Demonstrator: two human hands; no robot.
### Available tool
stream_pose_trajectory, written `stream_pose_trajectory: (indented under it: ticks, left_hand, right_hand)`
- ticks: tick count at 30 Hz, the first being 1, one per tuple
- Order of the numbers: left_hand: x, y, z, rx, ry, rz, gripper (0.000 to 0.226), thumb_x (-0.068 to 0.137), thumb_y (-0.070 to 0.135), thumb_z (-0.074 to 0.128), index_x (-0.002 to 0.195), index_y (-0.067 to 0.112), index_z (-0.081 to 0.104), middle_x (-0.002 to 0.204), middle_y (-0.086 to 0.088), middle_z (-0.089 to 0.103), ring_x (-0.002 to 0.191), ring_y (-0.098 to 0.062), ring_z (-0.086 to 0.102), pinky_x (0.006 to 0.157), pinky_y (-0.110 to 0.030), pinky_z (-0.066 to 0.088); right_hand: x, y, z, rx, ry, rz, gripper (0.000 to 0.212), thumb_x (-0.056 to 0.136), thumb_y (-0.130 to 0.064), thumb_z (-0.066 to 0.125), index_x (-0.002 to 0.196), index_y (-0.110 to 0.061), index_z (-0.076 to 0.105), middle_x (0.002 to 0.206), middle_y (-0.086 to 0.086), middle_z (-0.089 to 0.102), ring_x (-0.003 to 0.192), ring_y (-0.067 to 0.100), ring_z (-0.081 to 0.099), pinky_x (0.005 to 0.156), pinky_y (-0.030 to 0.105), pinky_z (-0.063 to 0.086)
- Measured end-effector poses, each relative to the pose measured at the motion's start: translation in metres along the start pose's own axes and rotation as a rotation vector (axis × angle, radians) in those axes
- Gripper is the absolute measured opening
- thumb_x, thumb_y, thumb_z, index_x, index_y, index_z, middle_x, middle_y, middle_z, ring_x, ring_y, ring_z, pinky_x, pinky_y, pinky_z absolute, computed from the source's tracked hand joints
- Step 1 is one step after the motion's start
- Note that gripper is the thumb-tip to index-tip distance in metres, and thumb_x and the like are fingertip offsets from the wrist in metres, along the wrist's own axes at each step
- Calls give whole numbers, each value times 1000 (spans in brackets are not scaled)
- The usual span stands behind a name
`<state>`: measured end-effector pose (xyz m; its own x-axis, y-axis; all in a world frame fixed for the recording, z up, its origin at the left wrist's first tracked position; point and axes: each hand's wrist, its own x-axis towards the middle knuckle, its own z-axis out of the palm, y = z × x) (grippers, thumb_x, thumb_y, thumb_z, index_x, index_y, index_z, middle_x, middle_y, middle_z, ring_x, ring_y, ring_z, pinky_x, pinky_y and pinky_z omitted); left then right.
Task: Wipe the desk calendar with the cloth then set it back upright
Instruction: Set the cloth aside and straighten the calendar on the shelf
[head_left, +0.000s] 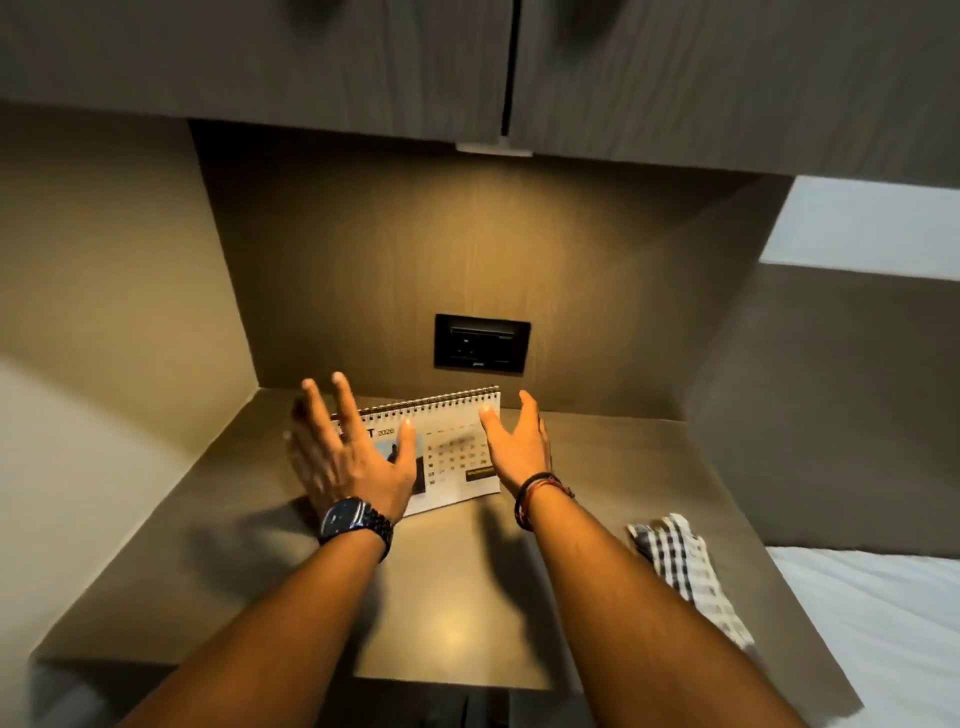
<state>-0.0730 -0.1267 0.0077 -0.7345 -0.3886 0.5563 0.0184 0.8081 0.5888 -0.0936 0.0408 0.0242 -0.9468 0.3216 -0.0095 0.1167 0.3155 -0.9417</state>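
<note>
A white spiral-bound desk calendar (451, 447) stands upright near the back of the brown desk (452, 597), its printed page facing me. My left hand (349, 457), with a dark watch on the wrist, hovers open in front of the calendar's left part and hides some of it. Just in front of the calendar's right edge my right hand (517, 441) is spread open, with cord bracelets on the wrist. Neither hand holds anything. A checked black-and-white cloth (688, 571) lies crumpled on the desk at the right, apart from both hands.
A black socket panel (481, 343) is set in the back wall above the calendar. Overhead cabinets (363, 62) hang above the niche with a small light (493, 148) beneath. Side walls close the desk in at left and right. White bedding (883, 623) lies at the right.
</note>
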Motion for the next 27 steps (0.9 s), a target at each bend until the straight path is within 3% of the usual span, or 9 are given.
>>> stream_pose_trajectory:
  ticks: [2,4,6,10,14,19,24,27]
  left_hand:
    - [4,-13,2,-57,14,-218,87,77,65,40,146,24,8,157,-12,9,139,-36,15,111,-55,12]
    - [9,-18,10,-212,-61,-411,85,79,65,42,145,25,7,155,-16,14,136,-40,25,107,-57,27]
    - [13,-21,16,-287,-127,-468,79,83,62,44,144,27,7,150,-21,24,127,-45,37,98,-56,36]
    - [34,-26,17,-331,-172,-474,73,86,58,45,143,26,11,145,-21,32,116,-46,47,91,-54,41]
    - [66,-33,24,-434,-236,-470,71,89,50,48,144,21,15,147,-18,29,124,-42,41,98,-52,36]
    - [86,-45,33,-496,-256,-444,73,89,43,54,145,19,14,151,-17,23,131,-40,32,102,-53,32]
    - [94,-58,41,-467,-304,-359,86,82,51,59,146,24,8,155,-15,15,138,-39,19,108,-59,24]
    - [96,-61,32,-251,-245,-165,96,74,68,51,146,25,4,157,-11,7,141,-35,9,111,-56,12]
  right_hand:
    - [2,-5,12,64,-57,65,71,86,-51,53,146,-26,24,152,7,36,134,31,41,107,45,36]
    - [2,-6,19,144,-74,89,54,87,-47,53,135,-28,38,138,5,54,113,24,54,90,38,45]
    - [0,-6,26,157,-45,99,42,87,-46,52,125,-31,45,125,3,61,102,21,56,85,36,45]
    - [-3,-6,35,129,22,126,41,87,-44,51,124,-30,44,125,5,59,108,27,57,96,45,48]
    - [-2,-10,50,179,63,129,44,89,-41,50,130,-28,40,129,7,56,109,27,58,95,48,51]
    - [1,-9,68,223,106,124,42,91,-37,49,131,-28,39,128,6,56,104,22,60,84,40,54]
    - [0,-10,74,149,143,124,46,90,-43,49,132,-28,39,132,7,56,111,25,59,94,48,52]
    - [-4,-13,68,-54,214,78,66,88,-50,48,145,-24,24,151,9,35,134,31,40,108,49,40]
